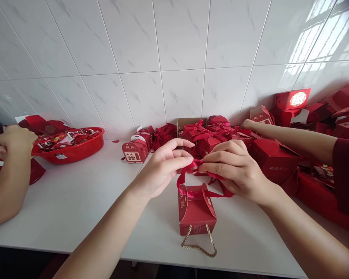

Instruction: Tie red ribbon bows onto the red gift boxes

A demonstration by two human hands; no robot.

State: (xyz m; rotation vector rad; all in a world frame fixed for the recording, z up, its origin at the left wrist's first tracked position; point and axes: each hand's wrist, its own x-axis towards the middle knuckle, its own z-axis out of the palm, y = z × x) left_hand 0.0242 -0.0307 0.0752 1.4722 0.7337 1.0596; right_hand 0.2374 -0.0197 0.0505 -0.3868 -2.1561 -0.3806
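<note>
A small red gift box [197, 211] with gold characters stands on the white table in front of me, its rope handle [199, 247] hanging over the near side. A red ribbon [184, 178] runs across the top of the box and up to my fingers. My left hand [164, 166] pinches the ribbon between thumb and fingers, above the box. Close beside it, my right hand [237, 168] grips another part of the same ribbon, fingers curled. The exact shape of the ribbon between the fingertips is partly hidden.
Behind my hands lie several ribboned red boxes [193, 128] and a flat box [133, 151]. A red basin [75, 149] of wrapped sweets stands left. Co-workers' arms reach in from the left [14, 166] and right [296, 137], near more red boxes [272, 159].
</note>
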